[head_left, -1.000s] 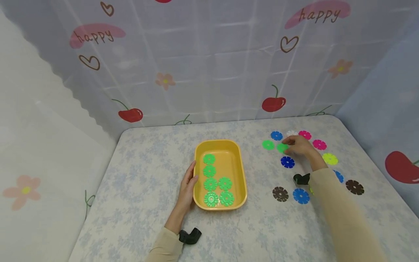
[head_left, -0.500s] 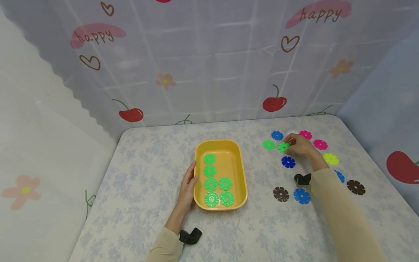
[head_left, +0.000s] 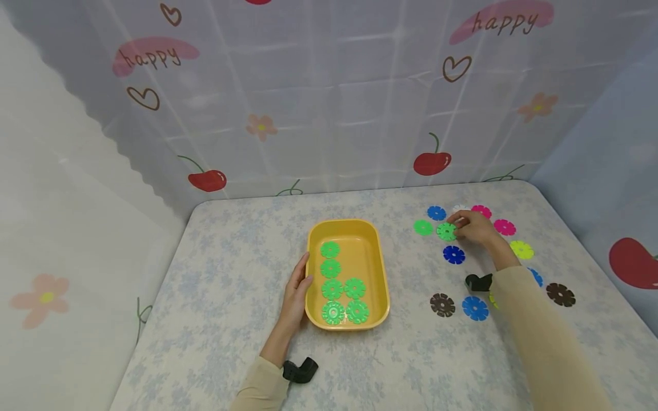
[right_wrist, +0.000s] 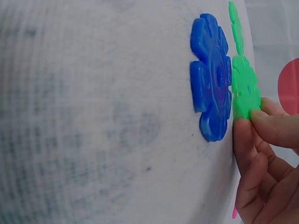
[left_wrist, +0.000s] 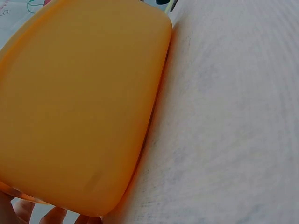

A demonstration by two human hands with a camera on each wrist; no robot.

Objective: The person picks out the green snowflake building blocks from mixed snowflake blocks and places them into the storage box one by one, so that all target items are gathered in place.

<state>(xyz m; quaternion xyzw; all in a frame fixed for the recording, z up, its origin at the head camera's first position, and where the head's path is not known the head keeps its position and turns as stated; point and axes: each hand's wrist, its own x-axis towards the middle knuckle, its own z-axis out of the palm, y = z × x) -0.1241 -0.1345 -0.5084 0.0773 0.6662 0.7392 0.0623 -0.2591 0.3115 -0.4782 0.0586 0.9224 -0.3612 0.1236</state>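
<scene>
My right hand (head_left: 475, 228) pinches a green notched plastic disc (head_left: 446, 231) between thumb and fingers at the back right of the table. In the right wrist view the thumb (right_wrist: 275, 129) presses on the disc's edge, and a dark blue disc (right_wrist: 210, 79) lies nearer the camera. A second green disc (head_left: 423, 228) lies just left of the pinched one. My left hand (head_left: 295, 294) holds the left side of a yellow tray (head_left: 374, 268), its thumb at the rim. Several green discs (head_left: 332, 289) lie flat in the tray, along its left side and near end.
Around the right arm lie other discs: light blue (head_left: 436, 213), pink (head_left: 505, 227), yellow (head_left: 521, 249), brown (head_left: 442, 305) and blue (head_left: 475, 308). A second brown disc (head_left: 561, 294) is further right. A printed curtain (head_left: 329, 114) hangs behind the table.
The green disc in my right hand has tilted slightly, its face showing more toward the head camera. My left hand and the tray stay where they were.
</scene>
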